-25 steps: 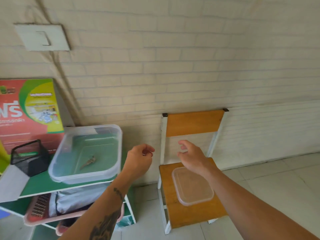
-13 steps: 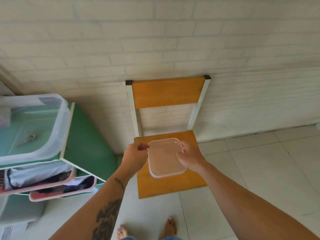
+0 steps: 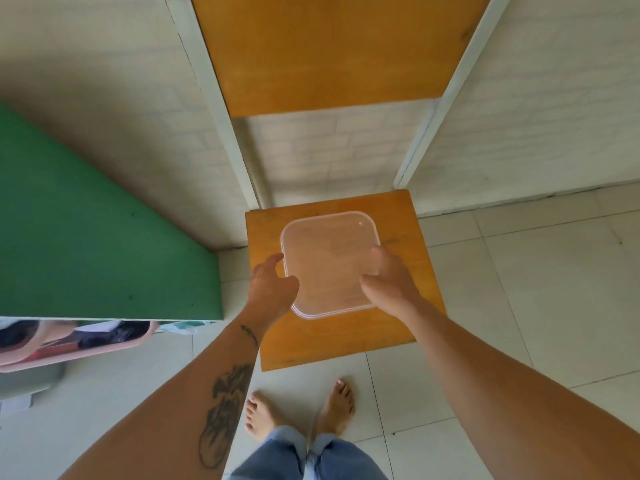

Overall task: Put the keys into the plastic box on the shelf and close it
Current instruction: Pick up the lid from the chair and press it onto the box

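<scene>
A clear plastic lid (image 3: pixel 329 261) is over the orange seat of a wooden chair (image 3: pixel 346 334); whether it rests on the seat or is lifted off it cannot be told. My left hand (image 3: pixel 272 289) curls its thumb and fingers around the lid's left edge. My right hand (image 3: pixel 389 282) grips the right edge, thumb on top. The plastic box and the keys are out of view. Only the green shelf top (image 3: pixel 86 220) shows at the left.
The chair stands against a white brick wall, its backrest (image 3: pixel 329 46) at the top. Pink trays (image 3: pixel 69 344) with dark items sit under the green shelf top. My bare feet (image 3: pixel 298 414) stand on pale floor tiles in front of the chair.
The view has swung right and down, away from the box with the keys. Both hands came down to the lid on the chair and closed on its two sides.
</scene>
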A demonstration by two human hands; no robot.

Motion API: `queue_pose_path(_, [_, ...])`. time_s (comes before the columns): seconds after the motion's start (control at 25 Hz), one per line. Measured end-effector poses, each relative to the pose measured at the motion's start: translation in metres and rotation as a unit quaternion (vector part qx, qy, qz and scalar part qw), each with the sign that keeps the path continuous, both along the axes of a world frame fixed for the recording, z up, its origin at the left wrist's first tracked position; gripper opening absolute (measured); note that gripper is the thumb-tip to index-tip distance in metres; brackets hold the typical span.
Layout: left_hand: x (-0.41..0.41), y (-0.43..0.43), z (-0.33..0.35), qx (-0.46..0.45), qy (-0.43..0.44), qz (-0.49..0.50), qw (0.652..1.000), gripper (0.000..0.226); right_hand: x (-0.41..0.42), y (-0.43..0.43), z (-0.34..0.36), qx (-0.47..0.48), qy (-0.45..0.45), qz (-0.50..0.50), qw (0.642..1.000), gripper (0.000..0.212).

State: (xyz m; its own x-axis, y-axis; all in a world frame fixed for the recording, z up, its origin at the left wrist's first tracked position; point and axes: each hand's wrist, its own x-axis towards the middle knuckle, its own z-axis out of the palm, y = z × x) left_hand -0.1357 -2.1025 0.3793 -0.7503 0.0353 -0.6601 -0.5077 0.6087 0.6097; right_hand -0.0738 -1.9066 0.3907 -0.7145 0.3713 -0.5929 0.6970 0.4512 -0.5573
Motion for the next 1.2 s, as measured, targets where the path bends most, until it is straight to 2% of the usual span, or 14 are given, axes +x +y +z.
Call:
queue_pose_path(0.28, [0.003,0.012,-0.061,0.002,0.007,0.003,1.0,0.072,-0.019,0.01,-0.051,0.022,-0.007,-0.032,0.999,0.063])
queue_pose_path(0.56, [0.006,0.012,-0.046,0.053,-0.005,0.044,0.998,0.068,-0.008,0.003,-0.041,0.014,0.001,-0.037,0.999,0.065])
queue_pose_path(0.68, [0.005,0.008,-0.009,0.055,0.025,0.066,0.996,0.067,-0.001,-0.004,-0.009,0.039,0.025,-0.04,0.998,0.064])
queue_pose_path(0.8, [0.005,0.002,0.049,0.026,0.091,0.065,0.993,0.062,0.006,-0.01,0.041,0.093,0.06,-0.033,0.993,0.062])
queue_pose_path(0.96, [0.008,-0.012,0.133,-0.007,0.182,0.035,0.983,0.058,0.016,-0.017,0.12,0.095,0.124,-0.007,0.988,0.029])
queue_pose_path(1.0, [0.009,-0.017,0.154,-0.008,0.202,0.029,0.979,0.057,0.019,-0.018,0.141,0.094,0.142,-0.003,0.985,0.028])
queue_pose_path(1.2, [0.014,-0.036,0.238,-0.012,0.273,0.031,0.961,0.053,0.027,-0.028,0.218,0.106,0.208,0.003,0.972,0.059])
